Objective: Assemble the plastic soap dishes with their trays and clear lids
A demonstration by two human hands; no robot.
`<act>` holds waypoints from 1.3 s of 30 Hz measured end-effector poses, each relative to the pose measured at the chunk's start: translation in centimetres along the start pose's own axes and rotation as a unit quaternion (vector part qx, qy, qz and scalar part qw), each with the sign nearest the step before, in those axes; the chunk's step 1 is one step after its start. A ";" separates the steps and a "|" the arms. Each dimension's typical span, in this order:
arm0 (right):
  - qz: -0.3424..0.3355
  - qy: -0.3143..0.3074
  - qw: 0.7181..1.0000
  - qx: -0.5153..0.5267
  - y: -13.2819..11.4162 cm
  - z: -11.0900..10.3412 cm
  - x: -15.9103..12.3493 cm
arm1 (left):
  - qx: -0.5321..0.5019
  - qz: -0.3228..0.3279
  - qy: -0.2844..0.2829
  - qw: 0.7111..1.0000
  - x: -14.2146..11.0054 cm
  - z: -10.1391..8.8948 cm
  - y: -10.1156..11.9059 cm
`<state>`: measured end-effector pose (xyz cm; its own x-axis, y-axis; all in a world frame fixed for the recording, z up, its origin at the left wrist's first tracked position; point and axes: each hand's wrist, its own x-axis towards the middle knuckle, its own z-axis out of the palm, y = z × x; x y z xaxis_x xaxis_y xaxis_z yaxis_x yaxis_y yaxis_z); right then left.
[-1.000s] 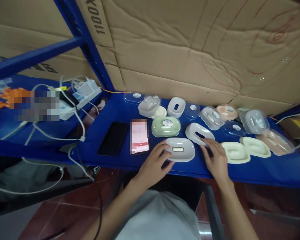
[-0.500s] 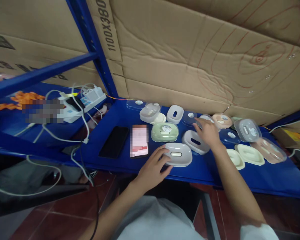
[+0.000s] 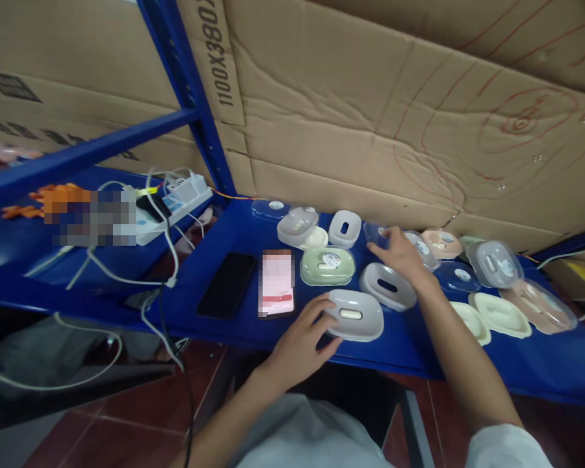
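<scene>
My left hand (image 3: 305, 335) curls around the left end of a grey soap dish (image 3: 370, 318) near the table's front edge, thumb at the front and fingers on the rim. A pale insert shows in the dish's slot. Further back, my right hand (image 3: 402, 253) reaches over the table with thumb and forefinger on a clear lid (image 3: 374, 233) bearing a round label; the hand covers part of this lid. Below the right hand sits a grey slotted tray (image 3: 389, 296). A green soap dish under a clear lid (image 3: 316, 270) stands behind the dish at my left hand.
Left of the dishes lie a dark phone (image 3: 227, 285) and a lit phone (image 3: 277, 286). More dishes and lids, such as a cream tray (image 3: 502, 315) and a pink lidded dish (image 3: 541, 305), fill the right. A cardboard wall (image 3: 322, 117) rises behind; a cabled power strip (image 3: 188, 192) is left.
My right hand has moved slightly back and left, its fingers now covering more of the clear lid. My left hand stays at the grey dish. The whole view has shifted a little.
</scene>
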<state>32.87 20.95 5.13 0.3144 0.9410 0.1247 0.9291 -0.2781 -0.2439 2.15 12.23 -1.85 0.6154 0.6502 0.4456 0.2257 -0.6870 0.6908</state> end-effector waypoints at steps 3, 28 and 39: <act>-0.147 0.073 0.976 0.142 1.3 -1.4 -5.3 | -0.043 -0.063 0.000 0.997 -0.1 -0.3 -0.3; -0.392 0.005 0.916 0.088 1.4 2.7 -18.0 | -0.100 -0.076 -0.033 0.992 0.2 -0.8 -0.8; -0.342 0.107 0.921 0.152 3.3 2.3 -19.3 | -0.103 -0.063 -0.013 0.993 -0.1 -0.8 -0.6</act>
<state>29.46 2.30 -0.27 -0.2635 0.8070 0.5285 0.8364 0.4641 -0.2917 1.36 12.81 -1.85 0.6112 0.7169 0.3354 0.1454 -0.5182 0.8428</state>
